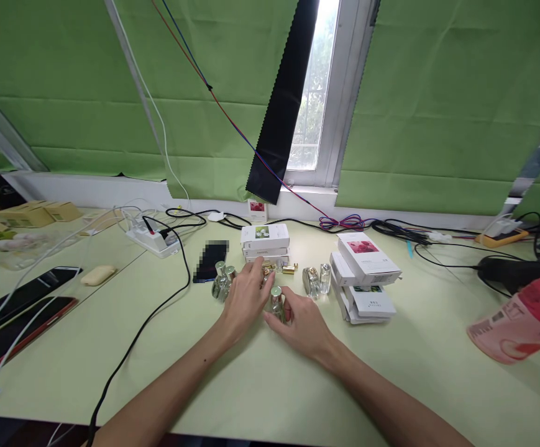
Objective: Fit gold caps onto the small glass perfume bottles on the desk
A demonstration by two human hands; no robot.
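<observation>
Fingers (283, 308) on one bottle (276, 302), four bottles beside

pale green table (260, 379), green curtains (437, 105), white boxes (265, 236), pink cup (521, 320), silver-capped bottle (276, 302).

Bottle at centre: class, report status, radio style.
Both hands on it: right hand grips small glass bottle, left hand touching. More bottles and stacked boxes crowd close.

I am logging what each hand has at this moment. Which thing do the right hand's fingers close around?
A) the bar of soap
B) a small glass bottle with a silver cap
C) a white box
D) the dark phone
B: the right hand wraps its fingers around a small glass bottle with a silver cap, standing on the table beside the left hand.
</observation>
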